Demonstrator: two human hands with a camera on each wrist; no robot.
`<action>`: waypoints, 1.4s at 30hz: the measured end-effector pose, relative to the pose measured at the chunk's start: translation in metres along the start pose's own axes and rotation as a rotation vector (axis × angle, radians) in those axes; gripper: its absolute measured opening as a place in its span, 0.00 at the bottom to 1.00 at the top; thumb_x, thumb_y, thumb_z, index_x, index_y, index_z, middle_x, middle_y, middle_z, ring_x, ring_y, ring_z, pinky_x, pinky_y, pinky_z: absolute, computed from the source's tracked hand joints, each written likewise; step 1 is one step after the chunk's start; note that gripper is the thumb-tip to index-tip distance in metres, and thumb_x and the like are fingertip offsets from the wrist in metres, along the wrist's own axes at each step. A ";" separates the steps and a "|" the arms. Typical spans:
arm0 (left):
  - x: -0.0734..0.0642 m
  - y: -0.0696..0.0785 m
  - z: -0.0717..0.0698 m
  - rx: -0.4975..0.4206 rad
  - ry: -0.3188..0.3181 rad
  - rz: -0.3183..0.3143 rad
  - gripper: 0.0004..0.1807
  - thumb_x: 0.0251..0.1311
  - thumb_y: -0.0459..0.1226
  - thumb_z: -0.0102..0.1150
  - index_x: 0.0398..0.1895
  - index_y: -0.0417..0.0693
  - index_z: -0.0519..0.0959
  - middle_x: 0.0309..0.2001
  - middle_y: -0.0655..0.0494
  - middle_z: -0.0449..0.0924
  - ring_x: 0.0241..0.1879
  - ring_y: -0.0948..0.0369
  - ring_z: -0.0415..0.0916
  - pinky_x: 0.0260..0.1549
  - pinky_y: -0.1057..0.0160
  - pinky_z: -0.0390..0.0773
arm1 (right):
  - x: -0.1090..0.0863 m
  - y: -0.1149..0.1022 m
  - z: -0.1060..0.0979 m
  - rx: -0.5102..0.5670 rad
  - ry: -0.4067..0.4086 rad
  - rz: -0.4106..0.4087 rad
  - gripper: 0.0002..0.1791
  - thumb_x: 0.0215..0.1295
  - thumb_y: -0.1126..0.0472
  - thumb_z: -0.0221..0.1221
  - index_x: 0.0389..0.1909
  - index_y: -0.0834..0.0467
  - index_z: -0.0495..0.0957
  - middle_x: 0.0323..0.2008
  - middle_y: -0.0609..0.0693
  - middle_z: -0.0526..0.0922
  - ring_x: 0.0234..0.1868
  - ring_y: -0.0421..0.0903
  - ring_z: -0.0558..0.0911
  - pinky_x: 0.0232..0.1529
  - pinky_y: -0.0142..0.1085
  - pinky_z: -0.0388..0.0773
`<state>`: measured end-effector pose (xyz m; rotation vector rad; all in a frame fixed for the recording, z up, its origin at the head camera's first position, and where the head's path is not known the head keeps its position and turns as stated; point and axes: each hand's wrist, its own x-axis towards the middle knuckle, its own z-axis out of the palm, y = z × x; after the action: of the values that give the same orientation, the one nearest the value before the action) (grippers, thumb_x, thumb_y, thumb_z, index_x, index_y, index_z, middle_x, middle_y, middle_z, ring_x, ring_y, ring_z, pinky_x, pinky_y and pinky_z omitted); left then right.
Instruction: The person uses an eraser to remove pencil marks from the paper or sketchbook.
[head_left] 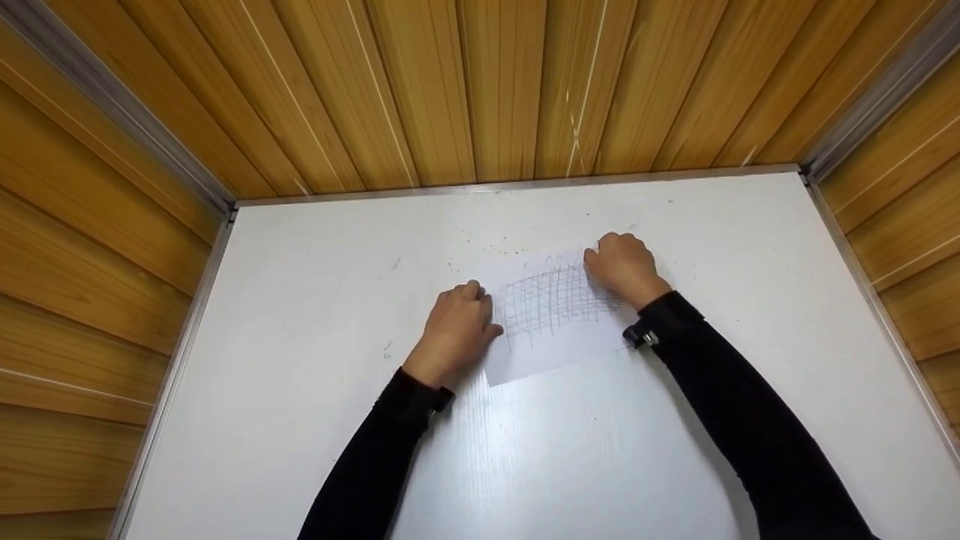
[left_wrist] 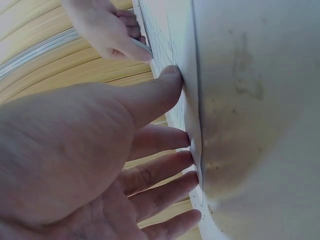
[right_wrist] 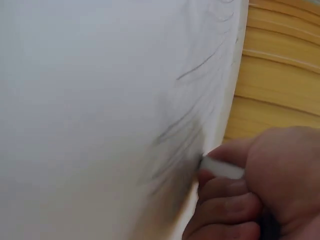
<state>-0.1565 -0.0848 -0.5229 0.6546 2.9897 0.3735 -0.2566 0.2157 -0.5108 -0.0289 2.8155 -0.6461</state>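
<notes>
A white sheet of paper (head_left: 555, 352) with a pencilled grid of crossing lines lies on the white table. My left hand (head_left: 459, 330) rests at its left edge; in the left wrist view, the thumb and fairly straight fingertips (left_wrist: 185, 162) touch the sheet. At the paper's upper right, my right hand (head_left: 624, 266) pinches a small white eraser (right_wrist: 222, 167) between thumb and fingers. The eraser's darkened end meets the paper beside grey pencil strokes (right_wrist: 175, 125). In the head view the right hand hides the eraser and that corner of the sheet.
Dark crumbs (head_left: 504, 248) are scattered on the table just beyond the paper, and faint smudges (head_left: 395, 263) mark the tabletop (head_left: 300, 337). Yellow wood-plank walls (head_left: 502, 90) enclose the table at the back and both sides.
</notes>
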 end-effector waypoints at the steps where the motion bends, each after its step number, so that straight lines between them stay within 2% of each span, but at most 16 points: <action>1: -0.001 0.000 0.000 0.001 0.002 0.004 0.20 0.74 0.51 0.71 0.46 0.41 0.88 0.55 0.48 0.81 0.55 0.46 0.82 0.68 0.45 0.79 | -0.001 -0.006 0.000 0.004 -0.010 0.002 0.29 0.84 0.50 0.49 0.57 0.74 0.82 0.56 0.74 0.85 0.57 0.69 0.84 0.60 0.63 0.81; 4: -0.002 0.000 0.001 0.016 0.014 0.020 0.20 0.73 0.50 0.72 0.46 0.40 0.88 0.53 0.48 0.81 0.53 0.46 0.83 0.66 0.45 0.80 | -0.006 -0.030 0.005 0.040 -0.062 -0.014 0.29 0.85 0.49 0.51 0.63 0.72 0.80 0.60 0.72 0.83 0.63 0.68 0.83 0.67 0.62 0.79; 8: -0.004 -0.001 0.000 0.040 0.030 0.025 0.21 0.72 0.49 0.72 0.49 0.38 0.88 0.53 0.47 0.82 0.53 0.45 0.84 0.64 0.44 0.81 | -0.013 -0.074 0.024 0.072 -0.132 -0.068 0.30 0.85 0.46 0.53 0.68 0.68 0.79 0.65 0.68 0.83 0.69 0.65 0.81 0.73 0.60 0.77; 12: -0.005 -0.002 -0.001 0.017 0.028 0.016 0.20 0.72 0.48 0.72 0.50 0.38 0.88 0.54 0.46 0.81 0.53 0.44 0.82 0.62 0.43 0.81 | -0.014 -0.113 0.045 -0.021 -0.131 -0.149 0.25 0.84 0.47 0.54 0.54 0.66 0.84 0.55 0.66 0.88 0.57 0.63 0.86 0.63 0.56 0.84; 16: -0.003 0.000 -0.001 -0.014 0.026 0.011 0.19 0.72 0.48 0.72 0.47 0.39 0.88 0.53 0.46 0.80 0.53 0.44 0.81 0.60 0.43 0.80 | -0.011 -0.128 0.059 -0.104 -0.094 -0.179 0.21 0.82 0.50 0.54 0.38 0.63 0.85 0.46 0.64 0.89 0.48 0.62 0.87 0.53 0.55 0.87; 20: -0.001 0.001 0.000 0.009 0.011 0.000 0.20 0.72 0.49 0.72 0.47 0.40 0.88 0.53 0.47 0.80 0.53 0.45 0.81 0.59 0.44 0.80 | -0.004 -0.118 0.065 -0.090 -0.058 -0.172 0.20 0.78 0.51 0.55 0.40 0.64 0.85 0.47 0.64 0.89 0.49 0.63 0.87 0.53 0.57 0.85; 23: 0.000 0.003 0.001 0.037 -0.007 -0.008 0.21 0.72 0.51 0.71 0.49 0.40 0.89 0.54 0.47 0.80 0.54 0.46 0.81 0.59 0.45 0.80 | -0.002 -0.098 0.059 -0.055 -0.046 -0.151 0.23 0.77 0.49 0.55 0.48 0.65 0.86 0.51 0.66 0.88 0.53 0.64 0.86 0.57 0.58 0.84; 29: 0.001 0.007 0.001 0.058 -0.040 -0.011 0.24 0.74 0.52 0.69 0.55 0.39 0.88 0.57 0.47 0.81 0.56 0.46 0.80 0.63 0.46 0.80 | 0.001 -0.028 0.023 0.015 -0.035 -0.043 0.32 0.82 0.47 0.51 0.69 0.70 0.79 0.67 0.73 0.82 0.70 0.71 0.80 0.74 0.62 0.76; 32: 0.000 0.006 0.001 0.054 -0.038 -0.006 0.24 0.75 0.52 0.68 0.54 0.40 0.88 0.57 0.47 0.81 0.57 0.46 0.80 0.63 0.46 0.79 | 0.001 0.004 0.004 0.006 -0.021 0.015 0.35 0.83 0.48 0.50 0.73 0.72 0.75 0.71 0.75 0.78 0.73 0.73 0.77 0.77 0.63 0.73; 34: -0.001 0.006 0.001 0.050 -0.031 -0.008 0.22 0.75 0.52 0.68 0.52 0.40 0.88 0.57 0.48 0.81 0.57 0.47 0.81 0.63 0.47 0.79 | 0.000 0.018 -0.004 0.000 -0.018 0.032 0.35 0.83 0.48 0.49 0.72 0.74 0.75 0.72 0.76 0.77 0.73 0.73 0.77 0.76 0.64 0.74; 38: -0.005 0.003 0.000 0.041 -0.011 -0.015 0.21 0.75 0.51 0.69 0.50 0.40 0.88 0.59 0.47 0.82 0.59 0.46 0.81 0.66 0.45 0.79 | 0.002 0.018 -0.010 0.003 -0.020 0.013 0.32 0.84 0.49 0.49 0.65 0.75 0.79 0.64 0.76 0.82 0.63 0.69 0.83 0.67 0.63 0.79; 40: -0.005 0.002 0.000 0.037 0.000 -0.013 0.22 0.75 0.51 0.69 0.52 0.39 0.88 0.59 0.46 0.82 0.60 0.46 0.81 0.67 0.45 0.79 | 0.002 0.009 -0.008 0.006 -0.018 -0.004 0.30 0.85 0.50 0.49 0.61 0.75 0.81 0.59 0.74 0.84 0.57 0.67 0.84 0.64 0.62 0.81; 42: -0.006 0.003 0.000 0.033 0.002 -0.011 0.23 0.76 0.50 0.68 0.53 0.37 0.88 0.58 0.46 0.81 0.60 0.45 0.81 0.68 0.44 0.78 | 0.000 -0.005 -0.002 0.014 -0.028 -0.020 0.28 0.86 0.51 0.49 0.59 0.73 0.81 0.56 0.72 0.85 0.56 0.65 0.84 0.64 0.61 0.81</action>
<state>-0.1499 -0.0851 -0.5225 0.6414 3.0059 0.3246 -0.2575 0.2119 -0.5072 -0.0628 2.7870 -0.6646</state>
